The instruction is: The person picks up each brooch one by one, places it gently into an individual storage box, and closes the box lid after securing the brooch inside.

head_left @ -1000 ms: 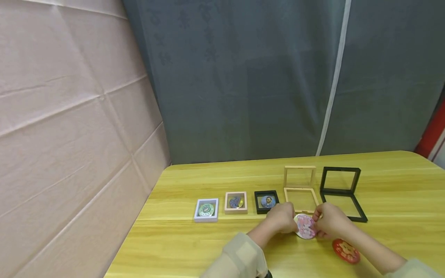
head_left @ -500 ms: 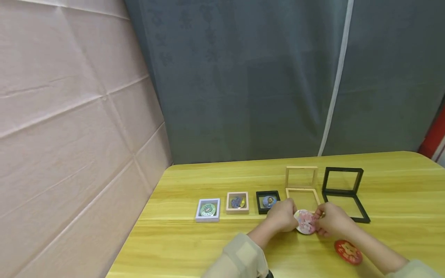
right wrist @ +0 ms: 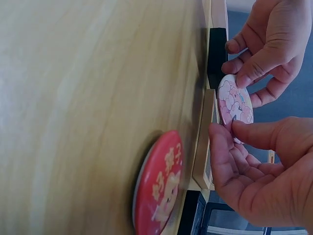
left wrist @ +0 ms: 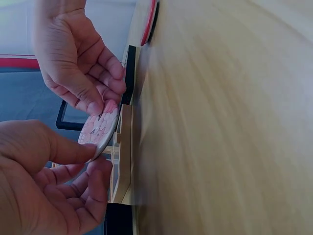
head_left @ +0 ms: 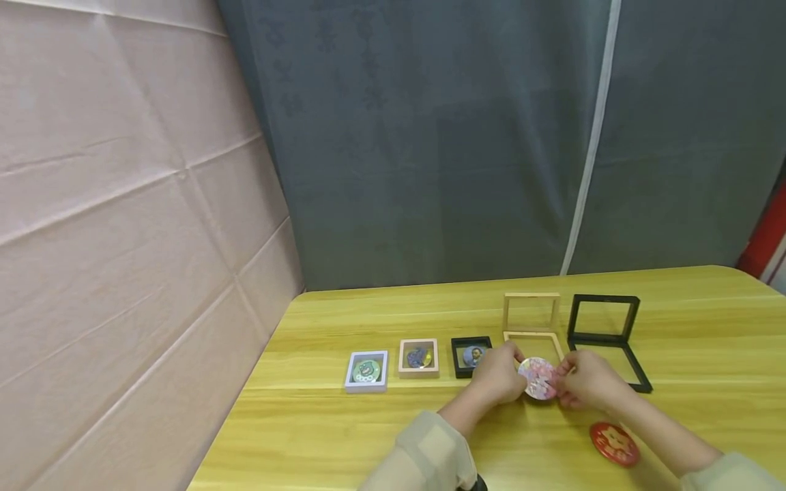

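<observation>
A round pink badge [head_left: 537, 378] is held between both hands, just over the near edge of an unfolded light wood-coloured frame [head_left: 531, 334]. My left hand [head_left: 499, 374] pinches its left rim, thumb on the printed face, as the left wrist view shows. On the opposite rim my right hand [head_left: 586, 382] pinches with thumb and fingers. In the right wrist view the badge [right wrist: 235, 105] is tilted, its face towards the thumbs. Lying on the table nearer to me, by the right forearm, is a red badge [head_left: 614, 444] with gold lettering and a figure.
An unfolded black frame [head_left: 638, 368] stands right of the wood-coloured one. To the left, a white frame [head_left: 366, 389], a pinkish frame [head_left: 419, 372] and a small black frame [head_left: 462, 372] each hold a badge. A dark curtain [head_left: 430, 170] hangs behind the table [head_left: 295, 436].
Both hands have carried the pink badge away from me, up to the wood-coloured frame's near edge. The red badge and the frames stay where they were.
</observation>
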Action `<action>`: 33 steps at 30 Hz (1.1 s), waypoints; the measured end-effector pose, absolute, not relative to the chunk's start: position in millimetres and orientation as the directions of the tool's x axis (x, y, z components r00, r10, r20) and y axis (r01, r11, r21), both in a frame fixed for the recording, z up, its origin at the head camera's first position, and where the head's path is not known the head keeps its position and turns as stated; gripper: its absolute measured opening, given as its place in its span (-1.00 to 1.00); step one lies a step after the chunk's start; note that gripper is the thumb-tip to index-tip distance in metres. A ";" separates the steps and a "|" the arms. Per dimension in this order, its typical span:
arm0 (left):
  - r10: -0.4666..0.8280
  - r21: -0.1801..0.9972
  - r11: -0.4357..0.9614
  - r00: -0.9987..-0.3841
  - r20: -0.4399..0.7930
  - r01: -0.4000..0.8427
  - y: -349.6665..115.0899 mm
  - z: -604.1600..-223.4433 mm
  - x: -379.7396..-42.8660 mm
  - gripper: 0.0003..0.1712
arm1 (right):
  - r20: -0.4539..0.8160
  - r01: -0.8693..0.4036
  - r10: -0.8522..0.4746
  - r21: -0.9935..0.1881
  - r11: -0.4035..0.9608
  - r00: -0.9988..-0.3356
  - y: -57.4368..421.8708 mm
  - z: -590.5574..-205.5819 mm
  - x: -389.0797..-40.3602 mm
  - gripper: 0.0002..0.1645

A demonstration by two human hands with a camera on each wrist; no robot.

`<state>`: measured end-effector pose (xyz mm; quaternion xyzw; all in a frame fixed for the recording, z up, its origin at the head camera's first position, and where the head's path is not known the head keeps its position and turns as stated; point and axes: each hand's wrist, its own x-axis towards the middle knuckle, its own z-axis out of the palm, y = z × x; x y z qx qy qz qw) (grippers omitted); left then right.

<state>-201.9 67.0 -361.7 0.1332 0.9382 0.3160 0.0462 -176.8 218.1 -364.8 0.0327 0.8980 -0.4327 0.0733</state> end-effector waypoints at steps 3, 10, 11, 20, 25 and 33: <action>0.258 0.635 0.744 -0.966 0.014 0.208 68.1 -360.7 -202.4 -0.66 | -0.148 0.115 -0.002 -0.772 0.625 -0.989 219.5 -363.4 -178.8 -0.91; 0.211 0.711 0.679 -0.976 0.051 0.184 70.7 -360.7 -205.4 -0.67 | -0.105 0.087 0.006 -0.790 0.606 -0.994 221.1 -359.3 -181.0 -0.91; 0.205 0.722 0.668 -0.977 0.052 0.179 71.2 -361.1 -205.9 -0.66 | -0.101 0.085 0.008 -0.793 0.603 -0.995 221.0 -358.8 -181.3 -0.91; 0.124 0.781 0.615 -0.991 0.044 0.111 73.7 -360.0 -211.8 -0.71 | -0.106 0.107 0.034 -0.820 0.563 -0.994 217.8 -357.8 -187.1 -0.85; 0.091 0.773 0.627 -0.994 0.055 0.100 75.2 -359.2 -214.4 -0.71 | -0.101 0.107 0.042 -0.828 0.550 -0.994 216.9 -357.9 -190.7 -0.86; 0.044 0.803 0.594 -0.998 0.039 0.058 77.0 -361.7 -217.4 -0.68 | -0.099 0.117 0.062 -0.840 0.530 -0.993 216.3 -356.4 -195.9 -0.86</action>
